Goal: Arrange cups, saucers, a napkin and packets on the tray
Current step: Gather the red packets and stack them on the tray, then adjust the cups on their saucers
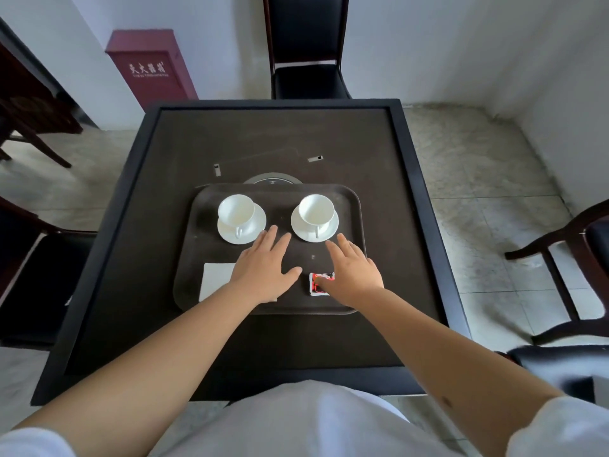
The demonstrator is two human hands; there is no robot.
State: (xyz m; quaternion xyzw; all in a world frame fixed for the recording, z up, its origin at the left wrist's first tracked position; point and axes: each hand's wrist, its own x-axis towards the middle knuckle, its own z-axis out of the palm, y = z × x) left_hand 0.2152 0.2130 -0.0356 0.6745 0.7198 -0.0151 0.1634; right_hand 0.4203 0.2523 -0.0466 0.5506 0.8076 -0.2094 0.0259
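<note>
- Tray: holds two cups on saucers at the far side.
- Left hand: flat, fingers spread, empty, over the napkin.
- Right hand: spread, empty, thumb touching the packets.

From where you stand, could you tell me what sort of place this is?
Probably a tea room or small dining room: a square dark table ringed by padded chairs, a serving tray with cups on saucers, and a red fire-equipment cabinet.

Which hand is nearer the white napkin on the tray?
Left. The left hand lies open, covering the right part of the napkin. The right hand is across the tray, over the red packets.
</note>
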